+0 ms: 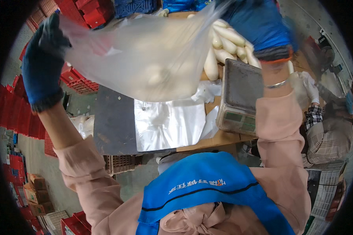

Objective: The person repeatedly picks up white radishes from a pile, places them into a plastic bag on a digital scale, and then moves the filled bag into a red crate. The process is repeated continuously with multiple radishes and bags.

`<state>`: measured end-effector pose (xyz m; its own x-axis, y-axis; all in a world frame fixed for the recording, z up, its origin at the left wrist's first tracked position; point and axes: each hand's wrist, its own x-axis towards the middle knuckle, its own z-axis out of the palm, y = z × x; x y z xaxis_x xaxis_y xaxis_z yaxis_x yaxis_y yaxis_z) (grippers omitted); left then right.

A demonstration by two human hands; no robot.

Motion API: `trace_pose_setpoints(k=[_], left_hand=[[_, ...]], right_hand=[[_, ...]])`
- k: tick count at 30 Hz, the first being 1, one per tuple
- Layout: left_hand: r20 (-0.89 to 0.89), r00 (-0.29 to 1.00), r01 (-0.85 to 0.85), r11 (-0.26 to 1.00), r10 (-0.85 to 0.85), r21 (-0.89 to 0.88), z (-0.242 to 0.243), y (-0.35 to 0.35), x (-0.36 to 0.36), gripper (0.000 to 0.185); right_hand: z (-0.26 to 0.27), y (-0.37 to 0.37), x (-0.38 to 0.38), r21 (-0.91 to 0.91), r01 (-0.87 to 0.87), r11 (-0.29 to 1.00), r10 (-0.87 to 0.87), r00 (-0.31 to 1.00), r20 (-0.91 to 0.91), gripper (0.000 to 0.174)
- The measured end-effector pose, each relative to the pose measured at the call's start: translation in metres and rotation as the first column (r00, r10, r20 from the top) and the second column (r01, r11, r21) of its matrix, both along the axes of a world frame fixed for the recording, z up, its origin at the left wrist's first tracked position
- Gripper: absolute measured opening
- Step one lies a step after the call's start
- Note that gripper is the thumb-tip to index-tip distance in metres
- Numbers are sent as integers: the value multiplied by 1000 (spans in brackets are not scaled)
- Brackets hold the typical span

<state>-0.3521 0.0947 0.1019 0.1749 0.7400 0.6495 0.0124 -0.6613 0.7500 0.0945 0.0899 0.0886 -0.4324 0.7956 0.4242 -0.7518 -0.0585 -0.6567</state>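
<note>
A clear plastic bag (pixel 135 58) is stretched, blurred, between my two raised, gloved hands. My left hand (pixel 48 55), in a blue knitted glove, grips its left edge. The fingers of my right hand (pixel 253 26), also in a blue glove, are blurred near the bag's upper right corner. Pale, elongated vegetables (pixel 229 44) lie heaped on the table behind the bag. A digital scale (pixel 242 88) stands below my right hand. A stack of clear plastic bags (pixel 170 126) lies flat on the table's near side.
The dark table top (pixel 114 126) extends at left. Red plastic crates (pixel 20 108) stand on the floor at left, with cardboard boxes (pixel 39 196) below. A co-worker's white-gloved hand (pixel 310 86) is at the table's right side. A brown basket (pixel 119 164) sits under the near edge.
</note>
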Motion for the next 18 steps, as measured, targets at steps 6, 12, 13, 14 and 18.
trace_pose_setpoints(k=[6,12,13,14,18], left_hand=[[-330,940,165,963,-89,211,61,107,103,40],[146,526,849,506,-838,-153,28,115,240,36],[177,632,775,616,-754,-141,18,102,263,37],[14,730,683,729,-683,-46,2,84,282,40],[316,541,841,495,-780,-218,-40,46,350,30]], right_hand=[[67,1,112,103,355,929,-355,935,-17,34],[57,-73,227,169,525,834,-549,819,164,43],[49,-88,243,165,589,791,-611,770,182,46],[38,-96,257,271,504,820,-564,792,233,53],[-21,-136,287,266,686,677,-703,496,511,31]])
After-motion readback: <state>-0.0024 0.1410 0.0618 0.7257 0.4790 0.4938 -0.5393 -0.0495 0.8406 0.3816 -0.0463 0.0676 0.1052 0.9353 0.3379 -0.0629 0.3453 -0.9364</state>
